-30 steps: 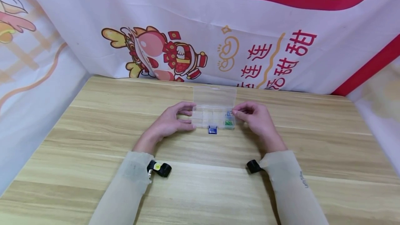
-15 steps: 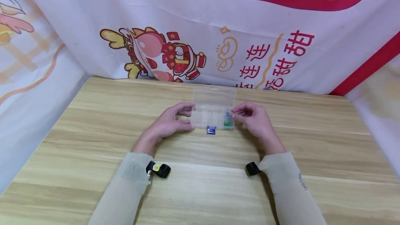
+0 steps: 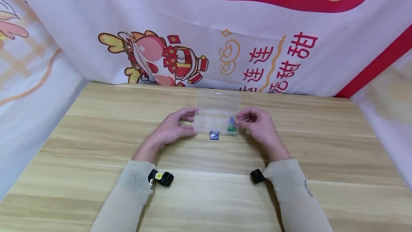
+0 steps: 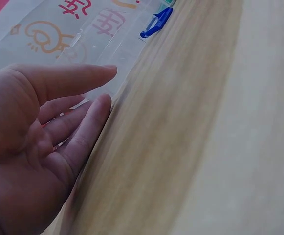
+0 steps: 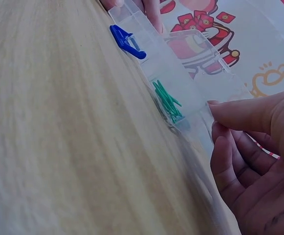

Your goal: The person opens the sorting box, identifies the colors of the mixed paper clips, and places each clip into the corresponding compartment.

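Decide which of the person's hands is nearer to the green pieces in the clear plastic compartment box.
Right. The right hand rests at the box's right end, just beside the green pieces in the clear plastic compartment box. The left hand touches the box's far left end, several compartments away.

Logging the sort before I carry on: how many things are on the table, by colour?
Clear: 1, the compartment box, lid open, held at its ends by the left hand and right hand.
Blue: 2, a clip at the box's front and a piece inside.
Green: 1 cluster of pieces; single pieces too small to count.
Total: 4.
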{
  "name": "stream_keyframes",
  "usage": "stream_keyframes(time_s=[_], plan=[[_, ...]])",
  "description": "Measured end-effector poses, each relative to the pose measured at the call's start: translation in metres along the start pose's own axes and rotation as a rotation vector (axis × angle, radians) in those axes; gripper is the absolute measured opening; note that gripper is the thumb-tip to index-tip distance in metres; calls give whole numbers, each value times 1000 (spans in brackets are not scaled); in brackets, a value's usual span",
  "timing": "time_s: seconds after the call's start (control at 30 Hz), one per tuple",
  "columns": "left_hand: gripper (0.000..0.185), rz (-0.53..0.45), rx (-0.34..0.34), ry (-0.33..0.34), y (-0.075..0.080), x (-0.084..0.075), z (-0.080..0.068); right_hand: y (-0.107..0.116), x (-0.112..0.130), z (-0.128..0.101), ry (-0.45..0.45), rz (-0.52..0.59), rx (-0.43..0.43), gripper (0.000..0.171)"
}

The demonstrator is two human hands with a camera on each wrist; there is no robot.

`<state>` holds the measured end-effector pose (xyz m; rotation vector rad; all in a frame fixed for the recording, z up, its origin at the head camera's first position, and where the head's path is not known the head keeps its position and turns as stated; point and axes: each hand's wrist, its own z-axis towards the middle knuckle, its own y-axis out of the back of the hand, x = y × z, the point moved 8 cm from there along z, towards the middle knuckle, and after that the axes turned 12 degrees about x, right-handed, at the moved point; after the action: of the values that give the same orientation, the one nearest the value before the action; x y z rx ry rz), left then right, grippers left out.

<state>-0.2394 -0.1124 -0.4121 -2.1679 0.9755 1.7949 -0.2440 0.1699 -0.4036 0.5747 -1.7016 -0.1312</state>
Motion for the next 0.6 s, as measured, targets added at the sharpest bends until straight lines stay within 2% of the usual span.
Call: stream_keyframes(time_s=[0.33,0.5,0.6], plan=[[76,-13,-7,0,-4,-2,2,4,1,-3,-3,-1,-12,21],[77,-18,-7,-8,-2,-3,5,7,2,-3,10,-5,-24,21],[80,-34,5,-10,1,-2,2,6,3,-4,21,-1,-23,20]])
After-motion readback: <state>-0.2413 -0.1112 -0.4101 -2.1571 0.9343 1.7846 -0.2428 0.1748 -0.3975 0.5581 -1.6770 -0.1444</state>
